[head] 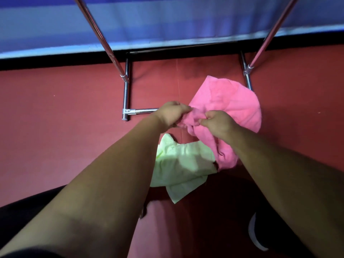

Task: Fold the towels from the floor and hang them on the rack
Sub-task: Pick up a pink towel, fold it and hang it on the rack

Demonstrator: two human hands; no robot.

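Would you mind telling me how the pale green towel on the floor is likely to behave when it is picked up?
The pale green towel lies crumpled with soft folds, so it will probably hang limp. It looks thin, likely light. Like the pink towel, it should bunch easily.

Both bare arms reach forward, left hand [172,113] and right hand [217,123] close together, fingers pinched.

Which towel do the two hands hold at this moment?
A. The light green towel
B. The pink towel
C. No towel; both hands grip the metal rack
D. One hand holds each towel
B: the left hand and the right hand both pinch a bunched part of the pink towel, while the light green towel lies loose on the floor below the arms.
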